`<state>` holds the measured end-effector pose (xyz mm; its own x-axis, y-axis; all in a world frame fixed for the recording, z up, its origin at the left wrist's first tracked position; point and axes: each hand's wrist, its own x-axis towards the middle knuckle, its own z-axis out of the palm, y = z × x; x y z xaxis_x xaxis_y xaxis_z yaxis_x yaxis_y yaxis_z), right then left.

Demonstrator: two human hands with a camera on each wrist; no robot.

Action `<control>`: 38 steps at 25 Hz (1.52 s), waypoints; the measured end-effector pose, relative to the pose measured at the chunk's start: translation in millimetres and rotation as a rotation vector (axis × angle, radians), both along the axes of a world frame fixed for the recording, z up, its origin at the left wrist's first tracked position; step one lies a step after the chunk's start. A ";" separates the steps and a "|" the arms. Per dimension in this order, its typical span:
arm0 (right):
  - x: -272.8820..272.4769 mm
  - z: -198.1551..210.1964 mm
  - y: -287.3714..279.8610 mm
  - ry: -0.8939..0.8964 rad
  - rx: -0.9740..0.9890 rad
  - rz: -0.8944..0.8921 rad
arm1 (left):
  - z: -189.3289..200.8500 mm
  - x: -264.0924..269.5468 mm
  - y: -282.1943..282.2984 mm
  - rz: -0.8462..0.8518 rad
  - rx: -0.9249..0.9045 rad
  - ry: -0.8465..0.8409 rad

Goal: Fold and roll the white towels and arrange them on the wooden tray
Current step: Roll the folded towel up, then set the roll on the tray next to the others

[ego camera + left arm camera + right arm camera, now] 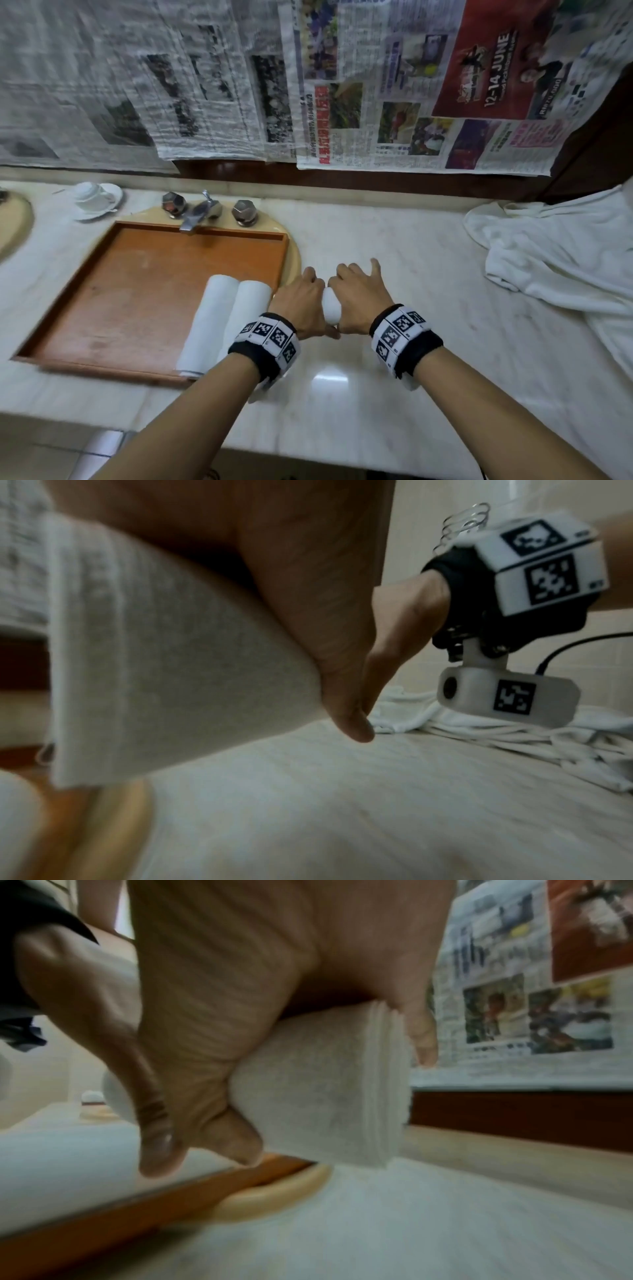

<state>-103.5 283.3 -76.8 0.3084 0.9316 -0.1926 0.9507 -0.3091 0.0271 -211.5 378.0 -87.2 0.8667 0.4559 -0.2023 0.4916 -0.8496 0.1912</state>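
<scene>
Head view: both hands carry one rolled towel (331, 305) above the marble bench (428, 274), just beside the right edge of the wooden tray (137, 274). The left hand (301, 305) and the right hand (363, 298) each curl round the roll from above, thumbs underneath, so that only a short white stretch shows between them. Two finished rolls (222, 322) lie side by side, touching, at the tray's near right corner; the rest of the tray floor is bare. A heap of unfolded white towels (555, 253) lies well apart on the bench at far right. Judged from this, two rolls are placed, a third is rolled and awaits setting beside them, and the heap is still to be folded and rolled.

Right wrist view: the fingers (421, 1037) wrap over the roll's far end, whose layered spiral edge is visible. Left wrist view: the thumb (346, 710) presses the roll's underside; the other fingers are hidden behind the cloth. Motion blur softens both wrist views. How many towels the heap contains cannot be told, and the near ends of the two placed rolls are partly covered by the left wristband (267, 339).
</scene>
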 end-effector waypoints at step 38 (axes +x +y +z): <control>-142.3 -42.3 154.1 0.497 0.007 -0.387 | -51.8 -208.3 142.0 0.769 -0.637 -0.226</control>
<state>-245.8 437.4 -119.1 0.4988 0.7719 -0.3942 0.6684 -0.6321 -0.3921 -419.8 519.9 -139.0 0.4326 0.7694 -0.4699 0.7572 -0.0271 0.6526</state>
